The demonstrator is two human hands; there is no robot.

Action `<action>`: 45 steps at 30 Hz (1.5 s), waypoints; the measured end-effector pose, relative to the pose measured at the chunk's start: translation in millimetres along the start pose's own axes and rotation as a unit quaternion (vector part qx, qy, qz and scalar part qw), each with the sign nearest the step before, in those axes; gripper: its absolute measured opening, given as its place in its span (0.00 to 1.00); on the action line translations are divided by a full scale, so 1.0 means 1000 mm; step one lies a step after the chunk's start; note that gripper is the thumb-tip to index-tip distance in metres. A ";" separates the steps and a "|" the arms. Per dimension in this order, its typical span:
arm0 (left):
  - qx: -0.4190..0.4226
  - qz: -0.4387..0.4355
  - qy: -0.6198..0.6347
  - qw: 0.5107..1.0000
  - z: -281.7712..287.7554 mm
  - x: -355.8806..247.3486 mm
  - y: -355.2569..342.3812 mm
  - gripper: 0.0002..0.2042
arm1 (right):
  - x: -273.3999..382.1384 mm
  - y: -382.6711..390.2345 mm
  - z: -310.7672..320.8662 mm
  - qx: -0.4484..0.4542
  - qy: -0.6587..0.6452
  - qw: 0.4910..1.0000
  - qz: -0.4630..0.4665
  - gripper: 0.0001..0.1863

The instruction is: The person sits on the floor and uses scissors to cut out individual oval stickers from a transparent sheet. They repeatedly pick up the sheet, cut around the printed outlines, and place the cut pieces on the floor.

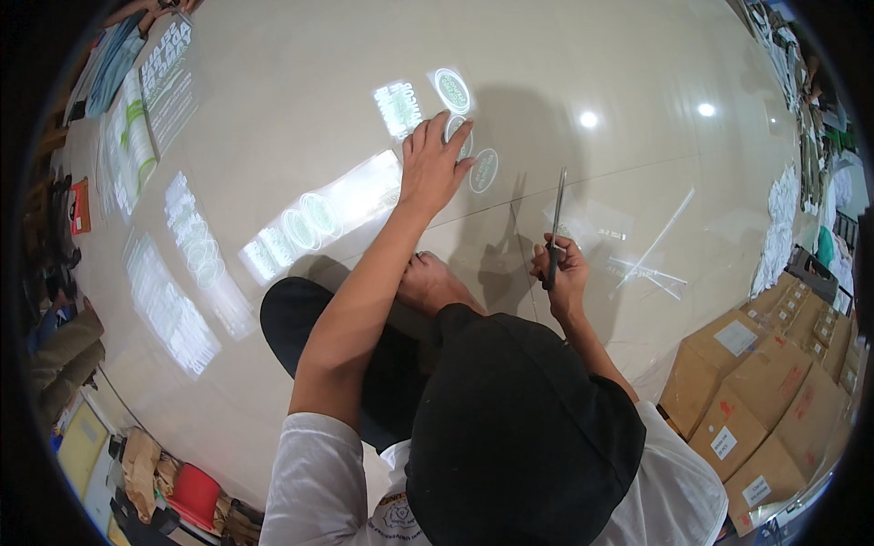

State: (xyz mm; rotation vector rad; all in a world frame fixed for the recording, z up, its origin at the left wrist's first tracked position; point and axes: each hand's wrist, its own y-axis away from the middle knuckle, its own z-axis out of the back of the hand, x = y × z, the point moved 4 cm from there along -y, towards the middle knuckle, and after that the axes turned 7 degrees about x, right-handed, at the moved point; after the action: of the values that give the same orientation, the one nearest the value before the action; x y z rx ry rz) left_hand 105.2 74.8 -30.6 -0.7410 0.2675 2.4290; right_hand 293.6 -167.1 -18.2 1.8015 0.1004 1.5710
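Observation:
My left hand (430,173) reaches forward over the tiled floor, its fingers spread and partly covering an oval printed transfer (462,136). Just beyond the fingertips lies another oval transfer (451,89), and a third, fainter oval piece (484,171) is beside my thumb. A small rectangular transfer with white print (397,107) rests to the left of these. My right hand (567,268) is closed round the dark handles of a pair of scissors (558,207), blades pointing away from me and seemingly together. Under my left forearm runs a long transfer strip (314,221).
Clear film offcuts (648,268) lie right of the scissors. More printed sheets (168,300) and a strip (208,255) are at left. Cardboard boxes (765,391) stand at lower right, a red bucket-like object (193,494) at lower left. Clothing piles line both sides.

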 end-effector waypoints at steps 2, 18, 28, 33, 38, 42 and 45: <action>0.015 -0.011 0.021 1.000 -0.001 -0.002 0.005 0.31 | -0.001 -0.004 -0.001 0.009 0.004 1.000 0.003 0.22; 0.030 -0.058 0.149 0.987 -0.013 -0.015 0.043 0.33 | 0.042 -0.075 -0.106 -0.013 0.188 0.975 0.120 0.27; -0.017 -0.018 0.214 0.977 -0.008 -0.009 0.033 0.30 | 0.056 -0.112 -0.111 0.018 0.172 0.970 0.168 0.25; -0.055 0.046 0.092 0.993 0.054 0.041 0.054 0.32 | 0.064 -0.097 -0.095 -0.012 0.156 0.974 0.164 0.26; 0.061 0.126 -0.035 0.990 0.086 0.097 0.076 0.36 | 0.044 -0.084 -0.085 0.005 0.138 0.982 0.129 0.27; 0.091 0.140 0.012 0.986 0.083 0.103 0.078 0.29 | 0.037 -0.072 -0.094 0.035 0.141 0.981 0.128 0.26; 0.071 0.131 0.035 0.988 0.084 0.109 0.081 0.22 | 0.044 -0.063 -0.112 0.058 0.166 0.977 0.121 0.25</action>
State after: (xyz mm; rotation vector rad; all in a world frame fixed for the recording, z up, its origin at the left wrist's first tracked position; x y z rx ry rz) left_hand -53.6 89.8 -21.0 -0.7695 0.5933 2.5969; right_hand 230.4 -47.5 -18.6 1.6708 0.1364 2.0708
